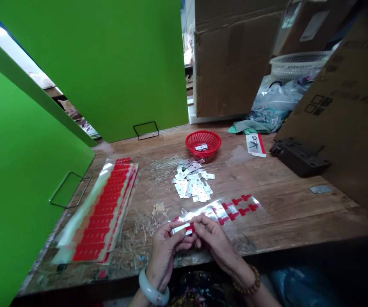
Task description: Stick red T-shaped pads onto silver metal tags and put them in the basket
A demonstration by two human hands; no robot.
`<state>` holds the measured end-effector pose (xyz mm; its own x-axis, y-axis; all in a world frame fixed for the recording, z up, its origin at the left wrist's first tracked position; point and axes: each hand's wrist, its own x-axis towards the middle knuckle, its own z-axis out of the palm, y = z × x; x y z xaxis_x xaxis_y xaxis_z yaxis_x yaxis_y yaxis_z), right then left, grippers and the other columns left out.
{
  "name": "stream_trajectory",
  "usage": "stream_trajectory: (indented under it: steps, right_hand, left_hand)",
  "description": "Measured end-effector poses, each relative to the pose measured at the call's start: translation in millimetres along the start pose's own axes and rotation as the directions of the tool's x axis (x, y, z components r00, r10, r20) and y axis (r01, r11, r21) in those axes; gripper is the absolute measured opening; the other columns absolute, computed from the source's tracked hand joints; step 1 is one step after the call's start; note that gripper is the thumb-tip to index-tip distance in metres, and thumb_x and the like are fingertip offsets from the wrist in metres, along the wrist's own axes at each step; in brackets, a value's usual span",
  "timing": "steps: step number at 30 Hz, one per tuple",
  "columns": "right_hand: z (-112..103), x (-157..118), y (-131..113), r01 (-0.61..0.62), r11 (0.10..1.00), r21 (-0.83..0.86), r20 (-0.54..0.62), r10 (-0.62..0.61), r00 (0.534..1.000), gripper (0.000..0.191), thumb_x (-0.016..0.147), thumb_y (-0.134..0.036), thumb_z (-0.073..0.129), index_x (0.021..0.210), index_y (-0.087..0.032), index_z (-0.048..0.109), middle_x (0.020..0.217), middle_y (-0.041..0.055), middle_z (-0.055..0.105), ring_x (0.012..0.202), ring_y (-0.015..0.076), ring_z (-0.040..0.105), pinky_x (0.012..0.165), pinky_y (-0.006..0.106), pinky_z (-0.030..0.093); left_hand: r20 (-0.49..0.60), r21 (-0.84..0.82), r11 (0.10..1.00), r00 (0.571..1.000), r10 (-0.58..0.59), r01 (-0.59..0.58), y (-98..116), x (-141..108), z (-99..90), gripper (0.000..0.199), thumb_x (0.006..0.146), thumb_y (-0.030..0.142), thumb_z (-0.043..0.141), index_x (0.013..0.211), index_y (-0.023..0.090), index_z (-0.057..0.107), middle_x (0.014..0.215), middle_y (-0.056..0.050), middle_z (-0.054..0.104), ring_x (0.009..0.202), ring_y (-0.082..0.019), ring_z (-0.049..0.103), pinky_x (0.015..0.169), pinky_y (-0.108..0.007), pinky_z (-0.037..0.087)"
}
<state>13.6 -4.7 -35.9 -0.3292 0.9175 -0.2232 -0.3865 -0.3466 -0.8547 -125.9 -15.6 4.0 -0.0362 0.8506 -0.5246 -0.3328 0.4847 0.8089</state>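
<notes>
Near the table's front edge, my left hand [166, 245] pinches a small flat silvery-white piece [180, 230] between thumb and fingers. Red film covers its right end, and there the fingers of my right hand [214, 238] are closed on it. Just beyond my hands lies a clear sheet with red T-shaped stickers [244, 211], partly hidden by my fingers. Farther back, a loose pile of similar silvery pieces [193, 183] rests on the wooden table [254, 179]. A red plastic basket [203, 144] behind the pile holds a few such pieces.
Stacked sheets of red stickers [102, 209] lie at the left. Green panels [107, 64] and a cardboard box [231, 64] enclose the back. At the right are a dark metal block [300, 157], a printed card [256, 145] and plastic bags [273, 102]. Clear film scraps litter the table.
</notes>
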Motion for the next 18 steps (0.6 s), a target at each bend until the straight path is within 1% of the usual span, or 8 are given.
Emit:
stream_trajectory:
  steps: [2,4,8,10,13,15,18]
  right_hand:
    - [0.9,-1.7,-1.6,0.004,1.0,-0.017,0.013,-0.004,1.0,0.027,0.077,-0.033,0.069,0.096,-0.016,0.061,0.075,-0.0005,0.061,0.061,0.0073,0.053,0.058,0.019,0.041]
    - [1.3,-1.7,0.1,0.013,1.0,-0.016,-0.006,-0.013,1.0,0.027,0.074,-0.032,0.071,0.092,-0.016,0.061,0.073,-0.0008,0.061,0.059,0.0073,0.053,0.056,0.019,0.041]
    - [1.3,1.2,7.6,0.045,0.999,-0.006,-0.042,-0.046,0.998,0.025,0.074,-0.035,0.071,0.081,-0.014,0.06,0.06,-0.0023,0.059,0.048,0.0063,0.049,0.049,0.019,0.037]
    - [1.1,3.1,9.9,0.053,0.998,-0.025,-0.061,-0.054,0.997,0.027,0.075,-0.038,0.068,0.077,-0.014,0.059,0.058,-0.0019,0.059,0.045,0.0062,0.049,0.048,0.019,0.036]
    - [-0.4,5.8,10.5,0.039,0.997,-0.07,-0.093,-0.045,0.995,0.033,0.075,-0.045,0.066,0.071,-0.014,0.055,0.054,-0.0015,0.059,0.039,0.0059,0.048,0.043,0.018,0.033]
    - [-2.6,7.3,9.8,0.01,0.996,-0.091,-0.079,-0.018,0.997,0.038,0.072,-0.05,0.066,0.069,-0.015,0.053,0.052,-0.001,0.06,0.036,0.0065,0.048,0.039,0.017,0.031]
    - [-8.7,8.7,7.9,-0.029,0.993,-0.119,-0.006,0.028,1.0,0.043,0.067,-0.055,0.067,0.068,-0.015,0.051,0.051,-0.0003,0.061,0.033,0.0074,0.049,0.036,0.017,0.029]
  left_hand:
    - [-0.003,-0.001,1.0,1.0,0.002,-0.002,-1.5,0.8,-1.1,0.033,0.066,0.021,0.074,0.093,0.007,0.063,0.068,-0.01,0.072,0.059,-0.015,0.068,0.058,-0.022,0.054]
    - [-0.001,0.006,1.0,1.0,0.011,-0.011,-3.7,1.0,-2.1,0.032,0.065,0.023,0.075,0.091,0.007,0.063,0.063,-0.009,0.071,0.056,-0.015,0.067,0.055,-0.022,0.053]
    - [0.003,0.031,0.998,0.998,0.058,-0.058,-9.6,2.6,-4.2,0.032,0.062,0.027,0.076,0.085,0.007,0.065,0.057,-0.008,0.07,0.05,-0.014,0.065,0.05,-0.02,0.051]
    - [-0.014,0.035,0.997,0.997,0.073,-0.073,-13.3,5.2,-5.4,0.035,0.059,0.03,0.078,0.082,0.007,0.065,0.057,-0.009,0.07,0.047,-0.013,0.063,0.046,-0.019,0.049]
    - [-0.019,0.043,0.997,0.998,0.062,-0.061,-19.3,10.3,-7.4,0.041,0.053,0.035,0.082,0.079,0.008,0.065,0.056,-0.01,0.07,0.044,-0.013,0.061,0.043,-0.019,0.047]
    - [-0.011,0.044,0.998,0.999,0.046,-0.046,-23.3,13.7,-9.2,0.045,0.049,0.038,0.083,0.077,0.009,0.065,0.055,-0.01,0.069,0.043,-0.013,0.061,0.041,-0.019,0.047]
    - [0.011,0.038,0.999,1.0,0.023,-0.024,-29.2,18.4,-12.1,0.05,0.046,0.044,0.084,0.078,0.01,0.066,0.056,-0.01,0.07,0.045,-0.015,0.062,0.043,-0.021,0.048]
